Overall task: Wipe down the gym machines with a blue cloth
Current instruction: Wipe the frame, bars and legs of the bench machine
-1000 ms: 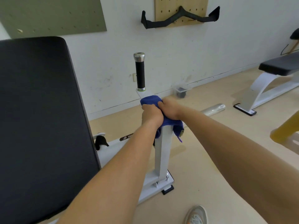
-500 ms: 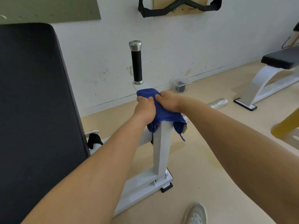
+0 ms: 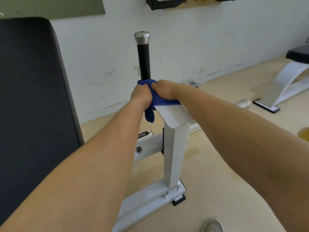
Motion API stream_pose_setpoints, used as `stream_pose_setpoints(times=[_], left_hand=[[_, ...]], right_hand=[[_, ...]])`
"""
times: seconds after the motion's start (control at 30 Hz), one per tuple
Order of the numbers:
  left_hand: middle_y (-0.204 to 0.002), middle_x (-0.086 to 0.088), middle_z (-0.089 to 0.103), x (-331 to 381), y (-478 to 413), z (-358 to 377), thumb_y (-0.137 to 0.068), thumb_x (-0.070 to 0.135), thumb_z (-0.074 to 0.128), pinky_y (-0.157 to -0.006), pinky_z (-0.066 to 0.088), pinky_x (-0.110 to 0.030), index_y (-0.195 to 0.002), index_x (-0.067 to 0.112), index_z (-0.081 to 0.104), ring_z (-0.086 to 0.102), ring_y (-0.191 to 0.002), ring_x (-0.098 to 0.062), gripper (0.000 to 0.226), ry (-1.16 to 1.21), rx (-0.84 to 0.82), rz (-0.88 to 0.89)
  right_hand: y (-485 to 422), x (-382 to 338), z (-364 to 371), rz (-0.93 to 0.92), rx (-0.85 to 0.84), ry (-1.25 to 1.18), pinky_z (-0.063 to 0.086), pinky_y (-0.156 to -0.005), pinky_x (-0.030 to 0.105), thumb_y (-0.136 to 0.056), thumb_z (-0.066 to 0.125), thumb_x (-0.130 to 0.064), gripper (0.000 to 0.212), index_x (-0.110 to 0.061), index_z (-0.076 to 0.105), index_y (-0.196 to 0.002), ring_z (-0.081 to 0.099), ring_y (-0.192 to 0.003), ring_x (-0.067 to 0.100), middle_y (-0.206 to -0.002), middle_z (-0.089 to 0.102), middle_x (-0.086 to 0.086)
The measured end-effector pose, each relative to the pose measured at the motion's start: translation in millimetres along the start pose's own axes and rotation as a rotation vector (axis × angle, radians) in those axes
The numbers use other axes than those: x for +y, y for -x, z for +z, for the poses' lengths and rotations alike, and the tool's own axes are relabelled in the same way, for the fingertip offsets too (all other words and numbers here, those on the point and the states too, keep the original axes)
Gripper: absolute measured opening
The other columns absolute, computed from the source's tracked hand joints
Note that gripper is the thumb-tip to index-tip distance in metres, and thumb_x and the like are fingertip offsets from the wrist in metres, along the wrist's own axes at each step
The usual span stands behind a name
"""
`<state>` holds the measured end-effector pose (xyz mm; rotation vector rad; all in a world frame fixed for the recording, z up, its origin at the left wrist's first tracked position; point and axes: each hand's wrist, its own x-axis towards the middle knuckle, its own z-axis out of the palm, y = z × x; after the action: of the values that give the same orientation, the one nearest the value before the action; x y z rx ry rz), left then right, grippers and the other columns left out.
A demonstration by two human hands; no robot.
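A blue cloth [image 3: 155, 99] is bunched on the sloped top of a white upright post [image 3: 173, 139] of the gym machine, just below a black handle [image 3: 143, 59] with a silver cap. My left hand [image 3: 141, 96] grips the cloth from the left, with a fold hanging below it. My right hand [image 3: 164, 90] grips it from the right, pressing it on the post's top. The fingers of both hands curl into the cloth at the base of the handle.
A tall black back pad [image 3: 31, 97] fills the left side. The machine's white base bar [image 3: 147, 198] runs across the beige floor. Another white bench [image 3: 291, 76] stands at the far right, and a chrome bar [image 3: 242, 103] lies on the floor. A shoe [image 3: 211, 226] shows at the bottom.
Both hands and the cloth have moved up the post to the base of the black handle, baring the sloped white top. The camera has moved closer and tilted down.
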<state>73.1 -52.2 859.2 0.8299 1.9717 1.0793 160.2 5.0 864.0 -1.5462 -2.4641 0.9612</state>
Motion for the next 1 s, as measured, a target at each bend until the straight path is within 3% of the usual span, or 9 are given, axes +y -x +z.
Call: stream_pose_setpoints(times=[0.2,0.3,0.37,0.43,0.57,0.67,0.73,0.87,1.0], left_hand=[[-0.133,-0.017,0.053,-41,18,22,-0.105,0.029,0.030,-0.092,0.040,-0.036,-0.139,0.002,0.037,0.053,-0.114,-0.031,0.044,-0.100,-0.093,-0.055],[-0.133,-0.014,0.051,-55,31,36,-0.107,0.030,0.029,-0.082,0.034,-0.031,-0.146,0.004,0.026,0.048,-0.099,-0.023,0.047,-0.084,-0.141,-0.076],[-0.119,-0.010,0.054,-62,35,41,-0.108,0.031,0.026,-0.080,0.035,-0.031,-0.135,0.011,0.036,0.047,-0.092,-0.021,0.035,-0.027,-0.163,-0.137],[-0.102,-0.007,0.054,-66,38,44,-0.108,0.032,0.024,-0.077,0.039,-0.032,-0.109,0.018,0.041,0.049,-0.084,-0.022,0.023,-0.006,-0.140,-0.186],[-0.116,-0.014,0.060,-82,34,52,-0.105,0.032,0.029,-0.087,0.049,-0.042,-0.140,0.011,0.036,0.059,-0.101,-0.033,0.041,-0.295,0.003,0.027],[-0.100,-0.006,0.064,-89,30,52,-0.100,0.024,0.043,-0.073,0.048,-0.034,-0.107,0.014,0.059,0.062,-0.090,-0.026,0.020,-0.318,0.145,0.179],[-0.089,-0.001,0.065,-93,28,48,-0.094,0.018,0.050,-0.066,0.042,-0.028,-0.092,0.018,0.065,0.062,-0.082,-0.023,0.015,-0.297,0.148,0.245],[-0.080,0.001,0.067,-104,30,43,-0.084,0.019,0.051,-0.059,0.043,-0.029,-0.088,0.029,0.069,0.062,-0.076,-0.024,0.020,-0.353,0.084,0.279],[-0.083,0.011,0.070,-118,25,32,-0.087,0.038,0.058,-0.075,0.055,-0.036,-0.095,0.045,0.070,0.065,-0.084,-0.020,0.016,-0.340,-0.070,0.221]], right_hand=[[18,37,30,0.048,-0.043,0.019,0.033,-0.099,0.037,-0.107,0.024,-0.031,0.046,-0.004,0.052,-0.132,0.053,-0.114,0.030,-0.128,0.057,0.015],[24,63,45,0.069,-0.020,0.003,0.038,-0.101,0.041,-0.105,0.025,-0.035,0.045,-0.007,0.055,-0.122,0.055,-0.105,0.028,-0.116,0.060,0.009],[28,70,55,0.060,-0.020,-0.101,0.039,-0.097,0.039,-0.105,0.027,-0.033,0.041,-0.006,0.053,-0.123,0.055,-0.106,0.028,-0.113,0.057,0.008],[32,74,64,0.047,0.014,-0.162,0.037,-0.092,0.037,-0.107,0.027,-0.031,0.037,-0.006,0.050,-0.122,0.053,-0.104,0.028,-0.109,0.053,0.007],[37,82,83,0.061,0.184,-0.277,0.037,-0.070,0.032,-0.106,0.029,-0.026,0.024,-0.014,0.048,-0.099,0.053,-0.079,0.022,-0.091,0.058,0.006],[39,85,96,0.086,0.317,-0.387,0.036,-0.056,0.026,-0.103,0.040,-0.024,0.021,-0.015,0.058,-0.097,0.055,-0.069,0.016,-0.080,0.063,0.003],[43,89,103,0.103,0.396,-0.413,0.038,-0.053,0.025,-0.098,0.048,-0.020,0.017,-0.014,0.063,-0.094,0.059,-0.069,0.019,-0.078,0.066,0.005],[49,98,114,0.098,0.396,-0.472,0.053,-0.060,0.032,-0.088,0.056,-0.018,0.016,-0.025,0.070,-0.090,0.067,-0.073,0.021,-0.076,0.072,-0.003],[60,94,122,-0.018,0.245,-0.589,0.054,-0.075,0.033,-0.088,0.045,-0.007,0.040,-0.033,0.069,-0.106,0.068,-0.088,0.014,-0.091,0.074,-0.009]])
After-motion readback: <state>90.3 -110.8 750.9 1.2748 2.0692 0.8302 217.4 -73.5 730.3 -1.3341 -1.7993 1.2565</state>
